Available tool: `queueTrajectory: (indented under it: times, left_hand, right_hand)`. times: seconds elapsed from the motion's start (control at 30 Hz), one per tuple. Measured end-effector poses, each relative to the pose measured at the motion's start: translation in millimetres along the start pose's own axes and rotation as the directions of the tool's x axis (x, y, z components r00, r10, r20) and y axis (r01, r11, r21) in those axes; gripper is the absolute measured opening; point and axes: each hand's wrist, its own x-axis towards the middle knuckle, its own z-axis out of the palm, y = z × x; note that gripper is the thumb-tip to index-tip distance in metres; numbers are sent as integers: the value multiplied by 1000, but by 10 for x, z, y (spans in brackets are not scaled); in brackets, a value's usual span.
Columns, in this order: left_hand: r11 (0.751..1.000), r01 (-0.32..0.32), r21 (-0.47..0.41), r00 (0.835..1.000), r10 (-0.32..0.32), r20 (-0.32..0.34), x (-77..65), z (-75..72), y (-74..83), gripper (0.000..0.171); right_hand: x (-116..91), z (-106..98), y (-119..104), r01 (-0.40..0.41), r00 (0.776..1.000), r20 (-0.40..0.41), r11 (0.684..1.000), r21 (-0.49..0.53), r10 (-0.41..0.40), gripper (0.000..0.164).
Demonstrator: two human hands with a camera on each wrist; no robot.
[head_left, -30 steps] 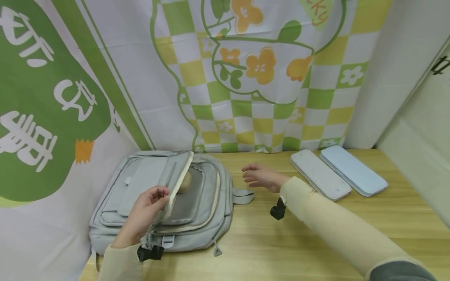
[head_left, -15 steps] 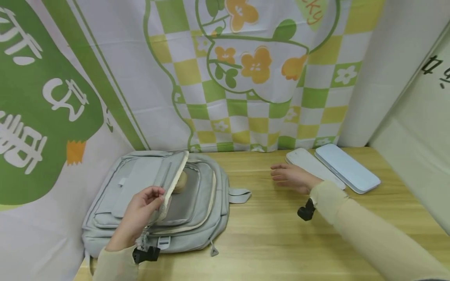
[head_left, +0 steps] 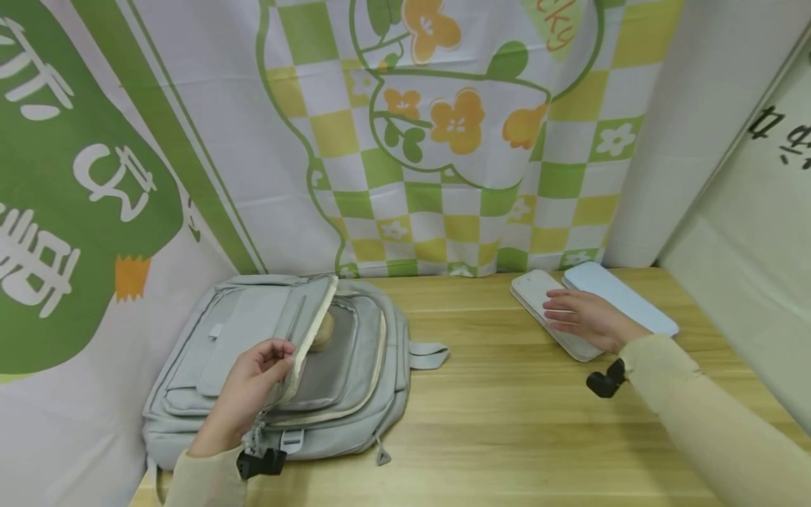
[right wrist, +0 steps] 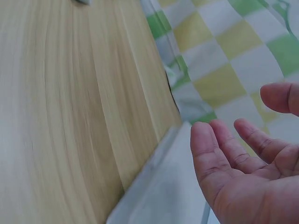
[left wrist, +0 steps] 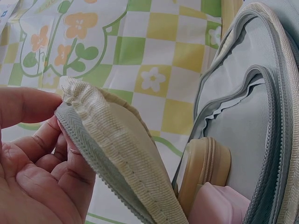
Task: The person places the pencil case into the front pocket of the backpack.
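A grey backpack (head_left: pixel 247 338) lies on the table with its front pocket unzipped. My left hand (head_left: pixel 248 384) pinches the cream-trimmed edge of the pocket flap (left wrist: pixel 117 144) between thumb and fingers and holds it up. Inside the pocket, a tan zippered case (left wrist: pixel 205 163) and a pink item (left wrist: pixel 219 205) show in the left wrist view. My right hand (head_left: pixel 586 318), fingers loosely extended, is over a flat light-grey case (head_left: pixel 535 289) and holds nothing. Beside that case lies a pale blue one (head_left: pixel 624 296), partly hidden by the hand and wrist.
The wooden table (head_left: pixel 481 422) backs onto a checkered curtain (head_left: pixel 456 211) with flower prints. A white sheet (head_left: pixel 747 282) hangs along the right side. The backpack's loop strap (head_left: pixel 429 355) sticks out to its right, and a triangular zipper pull (head_left: pixel 383 454) hangs near its front.
My right hand has moved right, from the bare table beside the backpack to over the light-grey case. The left hand keeps its pinch on the flap.
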Motion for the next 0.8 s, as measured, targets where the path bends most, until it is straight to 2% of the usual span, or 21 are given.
queueTrajectory:
  times: [0.33, 0.5, 0.8]
  left_hand:
    - [1000, 30, -4, 999, -30, 12, -22, 26, -14, 17]
    - [999, 35, -9, 999, -35, 18, -30, 37, -35, 17]
    - [998, 55, -11, 998, -55, 24, -39, 40, -75, 18]
  right_hand:
    - [-259, -403, 238, -17, 998, -52, 995, 103, 22, 64]
    - [-384, -513, 384, -29, 996, -75, 986, 163, 41, 59]
    - [-516, -616, 572, -105, 984, -127, 984, 145, 124, 57]
